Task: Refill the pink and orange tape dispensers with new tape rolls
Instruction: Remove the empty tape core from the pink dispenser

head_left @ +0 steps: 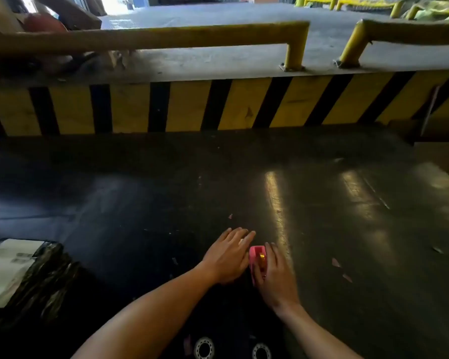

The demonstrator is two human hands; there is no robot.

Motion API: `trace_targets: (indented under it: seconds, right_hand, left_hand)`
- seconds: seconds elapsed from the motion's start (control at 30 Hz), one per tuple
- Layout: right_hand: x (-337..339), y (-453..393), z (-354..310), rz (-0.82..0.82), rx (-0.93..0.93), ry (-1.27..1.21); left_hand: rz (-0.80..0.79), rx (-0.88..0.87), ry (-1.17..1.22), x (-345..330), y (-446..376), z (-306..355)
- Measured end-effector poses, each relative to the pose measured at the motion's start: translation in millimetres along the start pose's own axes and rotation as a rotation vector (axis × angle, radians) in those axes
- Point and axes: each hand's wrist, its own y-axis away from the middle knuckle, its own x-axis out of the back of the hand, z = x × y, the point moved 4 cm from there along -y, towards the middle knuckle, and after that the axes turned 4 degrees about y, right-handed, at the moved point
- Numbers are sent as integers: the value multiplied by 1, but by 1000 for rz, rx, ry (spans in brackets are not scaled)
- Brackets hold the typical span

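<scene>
Right hand (275, 278) grips the pink tape dispenser (256, 255) on the dark floor (140, 203); left hand (228, 257) lies flat, grip open

The pink tape dispenser (257, 257) lies on the dark floor, partly hidden, orange glinting inside.

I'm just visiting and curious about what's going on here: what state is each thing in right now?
Small pink plastic tape dispenser: down on the dark floor, between both hands; whether it holds tape, I cannot tell.
Left hand: flat, fingers spread, beside the dispenser.
Right hand: curled against the dispenser's right side.
Two tape rolls with white cores: lying flat at the bottom edge, untouched.
Wrapped parcel with white label: resting at left, untouched.
</scene>
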Motion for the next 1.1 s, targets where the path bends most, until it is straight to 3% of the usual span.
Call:
trace_targets:
  seconds: [0.27, 0.67, 1.1]
  right_hand:
    - [-18, 4, 24, -103, -82, -95]
    - [-22, 3, 45, -251, 14, -170]
    - [-4, 25, 53, -327, 327, -87]
  left_hand:
    - [-167, -50, 84, -27, -19, 12]
    - [-283, 24, -17, -41, -8, 16]
    - [-97, -7, -54, -37, 57, 49]
